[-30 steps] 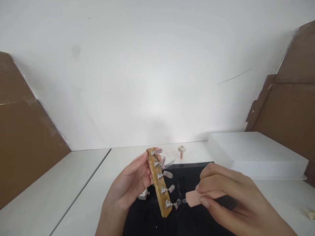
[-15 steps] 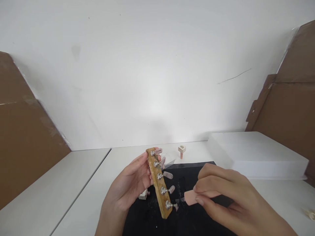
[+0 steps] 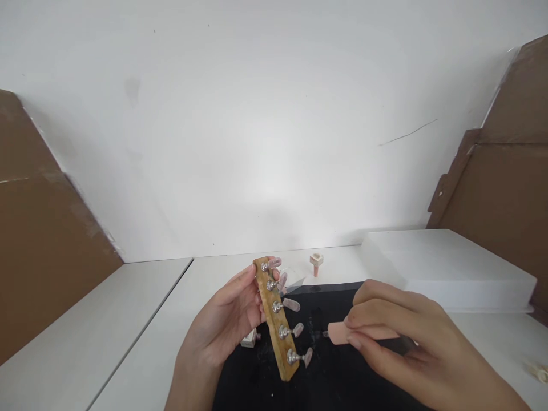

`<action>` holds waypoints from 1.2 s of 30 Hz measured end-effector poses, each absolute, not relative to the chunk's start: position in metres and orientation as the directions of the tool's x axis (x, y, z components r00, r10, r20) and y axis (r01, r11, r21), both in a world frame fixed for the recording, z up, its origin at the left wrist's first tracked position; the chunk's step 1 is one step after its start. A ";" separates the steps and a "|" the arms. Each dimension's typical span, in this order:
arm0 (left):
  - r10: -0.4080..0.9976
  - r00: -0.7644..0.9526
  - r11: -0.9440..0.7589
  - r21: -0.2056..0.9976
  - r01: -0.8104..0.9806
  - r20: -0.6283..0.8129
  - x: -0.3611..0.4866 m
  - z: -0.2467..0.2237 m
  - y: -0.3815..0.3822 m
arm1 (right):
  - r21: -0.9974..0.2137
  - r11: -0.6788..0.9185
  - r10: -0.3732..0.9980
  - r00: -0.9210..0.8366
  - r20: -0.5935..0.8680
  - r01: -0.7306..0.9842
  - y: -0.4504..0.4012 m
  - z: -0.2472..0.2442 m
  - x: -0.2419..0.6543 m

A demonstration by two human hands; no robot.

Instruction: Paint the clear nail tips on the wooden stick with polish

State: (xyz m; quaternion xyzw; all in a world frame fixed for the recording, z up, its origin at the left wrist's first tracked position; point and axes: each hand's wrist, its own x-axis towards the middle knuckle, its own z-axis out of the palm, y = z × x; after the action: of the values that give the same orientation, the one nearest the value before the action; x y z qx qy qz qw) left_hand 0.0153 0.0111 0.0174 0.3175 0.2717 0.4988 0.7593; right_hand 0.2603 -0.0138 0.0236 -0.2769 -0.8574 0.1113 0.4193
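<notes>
My left hand (image 3: 231, 314) is closed around the upper part of a wooden nail display stand (image 3: 278, 337), held tilted above a black mat (image 3: 342, 371). Several silver posts rise from it, each bearing a glossy pale pink false nail (image 3: 291, 305). In my right hand (image 3: 398, 331), thumb and fingers pinch the pink handle of a nail polish brush (image 3: 340, 333). Its short tip points left, apart from the nails, to the right of the lowest ones. A small whitish bottle-like block (image 3: 249, 341) is partly hidden behind my left hand.
Behind the mat stands a small white piece on a pink stem (image 3: 316, 262). A white box (image 3: 449, 268) lies at the right, with a blurred small object (image 3: 539, 372) near the right edge. Brown cardboard panels (image 3: 51, 240) flank the white table.
My right hand has drawn the brush slightly right and up, away from the lowest nail. That nail now shows more of its face. My left hand and the stand have hardly moved.
</notes>
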 end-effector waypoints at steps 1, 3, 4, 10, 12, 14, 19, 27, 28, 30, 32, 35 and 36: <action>0.930 0.354 0.300 0.753 -0.585 -0.096 0.015 0.017 0.012 | -0.428 0.821 0.570 -0.494 0.656 0.378 -0.014 0.023 0.260; 0.931 0.350 0.306 0.753 -0.583 -0.106 0.015 0.016 0.013 | -0.442 0.823 0.567 -0.496 0.658 0.356 -0.015 0.023 0.260; 0.930 0.350 0.308 0.752 -0.583 -0.110 0.015 0.016 0.014 | -0.444 0.830 0.557 -0.495 0.667 0.336 -0.016 0.023 0.259; 0.926 0.366 0.305 0.754 -0.582 -0.092 0.013 0.011 0.018 | -0.426 0.868 0.497 -0.447 0.744 0.256 -0.014 0.021 0.257; 0.926 0.366 0.303 0.752 -0.585 -0.088 0.013 0.009 0.019 | -0.439 0.862 0.507 -0.436 0.744 0.253 -0.013 0.019 0.257; 0.928 0.362 0.303 0.751 -0.587 -0.091 0.013 0.008 0.021 | -0.450 0.859 0.511 -0.440 0.738 0.244 -0.013 0.019 0.258; 0.929 0.358 0.301 0.748 -0.591 -0.090 0.018 0.011 0.022 | -0.443 0.859 0.509 -0.499 0.701 0.255 -0.013 0.023 0.258; 0.931 0.358 0.289 0.745 -0.601 -0.072 0.018 0.016 0.018 | -0.427 0.841 0.540 -0.510 0.669 0.331 -0.013 0.021 0.258; 0.930 0.361 0.292 0.746 -0.599 -0.074 0.017 0.016 0.018 | -0.422 0.840 0.543 -0.513 0.665 0.341 -0.014 0.021 0.258; 0.931 0.357 0.289 0.746 -0.600 -0.074 0.017 0.017 0.017 | -0.418 0.835 0.550 -0.511 0.661 0.357 -0.014 0.022 0.258; 0.933 0.352 0.287 0.746 -0.601 -0.076 0.017 0.017 0.016 | -0.417 0.835 0.550 -0.508 0.663 0.360 -0.015 0.023 0.257; 0.935 0.348 0.281 0.741 -0.610 -0.069 0.018 0.017 0.017 | -0.419 0.837 0.547 -0.499 0.673 0.351 -0.016 0.023 0.257; 0.934 0.350 0.282 0.739 -0.611 -0.066 0.018 0.017 0.018 | -0.419 0.839 0.543 -0.494 0.678 0.346 -0.016 0.023 0.257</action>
State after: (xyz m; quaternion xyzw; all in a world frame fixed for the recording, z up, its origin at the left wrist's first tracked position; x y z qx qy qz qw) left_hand 0.0182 0.0180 0.0171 0.3157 0.2556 0.5093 0.7587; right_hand 0.2568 -0.0158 0.0230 -0.2596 -0.8568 0.1143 0.4306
